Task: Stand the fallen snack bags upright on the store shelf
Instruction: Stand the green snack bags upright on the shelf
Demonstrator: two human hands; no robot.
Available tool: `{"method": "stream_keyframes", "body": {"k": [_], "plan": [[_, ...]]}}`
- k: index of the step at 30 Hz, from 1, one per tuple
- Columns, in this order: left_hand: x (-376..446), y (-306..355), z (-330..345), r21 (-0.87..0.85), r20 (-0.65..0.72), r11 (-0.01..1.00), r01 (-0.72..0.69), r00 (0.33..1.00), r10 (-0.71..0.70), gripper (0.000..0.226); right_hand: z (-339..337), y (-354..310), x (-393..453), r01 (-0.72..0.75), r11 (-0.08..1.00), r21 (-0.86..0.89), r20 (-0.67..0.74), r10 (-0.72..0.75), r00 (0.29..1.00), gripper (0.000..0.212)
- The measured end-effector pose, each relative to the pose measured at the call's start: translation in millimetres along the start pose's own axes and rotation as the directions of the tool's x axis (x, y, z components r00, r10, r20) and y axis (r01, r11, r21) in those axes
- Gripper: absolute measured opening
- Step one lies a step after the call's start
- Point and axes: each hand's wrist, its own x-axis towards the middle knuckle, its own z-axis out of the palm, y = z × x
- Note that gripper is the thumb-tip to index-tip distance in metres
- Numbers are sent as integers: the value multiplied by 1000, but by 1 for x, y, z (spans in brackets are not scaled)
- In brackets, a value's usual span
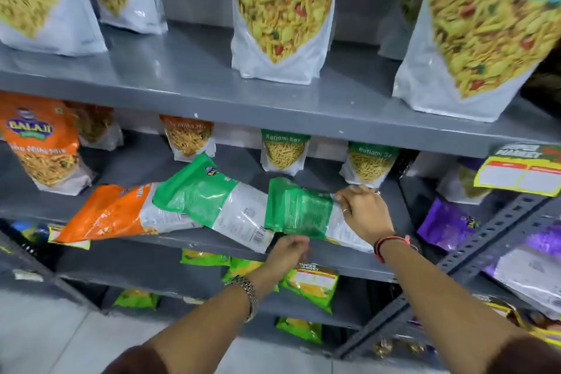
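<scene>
A person stands at a grey shelf (212,240) and reaches in with both arms. Three snack bags lie flat along the front edge of the middle shelf. They overlap each other in a row.

The orange bag (112,212) lies nearest the left end. Its top sticks out past the front edge. The big green bag (209,194) lies on its right end, tilted, with its white bottom reaching the front edge. The small green bag (299,211) lies on the right, partly over the big green bag.

The right hand (364,212) is on the right end of the small green bag. Its fingers pinch the bag there. There is a ring on one finger and a red band on the wrist. The left hand (288,249) is at the front edge of the shelf, under the small green bag's near edge. Its fingers curl up to the bag and seem to hold it, but I cannot tell for sure.

At the back of this shelf, bags stand upright. Two green-topped ones (283,150) stand behind the small green bag. An orange standing bag (45,146) is near the left end.

The top shelf (188,76) holds big blue-topped bags (282,15), all upright. Purple bags (446,225) sit on the rack to the right. Yellow-green packs (309,282) lie on the shelf below.
</scene>
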Motion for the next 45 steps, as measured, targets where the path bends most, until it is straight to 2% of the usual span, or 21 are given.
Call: {"method": "stream_keyframes", "body": {"k": [3,5,8,12,15,18,21,24,27,29,32,34,38,40,43,45], "plan": [[19,-9,9,-88,21,975,205,979,-204,16,12,4,24,-85,995,49,107,79,991,25],[27,-9,14,-152,44,955,254,967,-250,24,17,5,40,-164,986,40,216,152,965,28],[43,-5,16,-246,-26,942,228,970,-241,42,30,6,66,-233,971,61,328,201,923,37],[51,-12,17,-401,-125,902,163,965,-230,39,49,-1,97,-339,938,78,502,257,826,55],[47,-17,17,-433,-175,901,30,978,-117,37,53,-7,111,-405,905,127,591,259,764,40],[40,-20,19,-463,-263,884,-63,962,-69,29,61,2,124,-437,890,128,652,256,713,38],[34,-17,20,-511,-323,853,-105,943,-78,23,60,17,125,-444,876,188,619,246,746,32],[29,-11,17,-521,-352,844,-129,933,-75,29,47,30,112,-481,834,270,510,300,807,11],[24,-1,15,-587,-318,798,-135,945,-74,24,37,47,98,-488,783,386,377,349,858,22],[17,10,19,-583,-324,796,-161,945,-46,17,27,54,84,-516,711,477,335,396,855,15],[9,36,24,-525,-349,815,-246,935,57,12,12,69,66,-549,551,628,291,488,823,38],[7,56,24,-461,-365,838,-291,923,119,18,-2,73,53,-550,460,697,292,519,803,38],[8,91,13,-385,-387,843,-377,895,223,20,-8,69,38,-452,181,873,289,554,781,34],[10,104,7,-337,-396,847,-411,878,269,18,-5,63,35,-422,75,904,309,567,763,33],[15,113,1,-275,-398,861,-427,866,302,10,6,58,32,-371,-46,927,329,574,750,34],[22,109,-2,-258,-413,871,-418,863,292,10,20,56,26,-387,-42,921,340,569,749,37]]}}
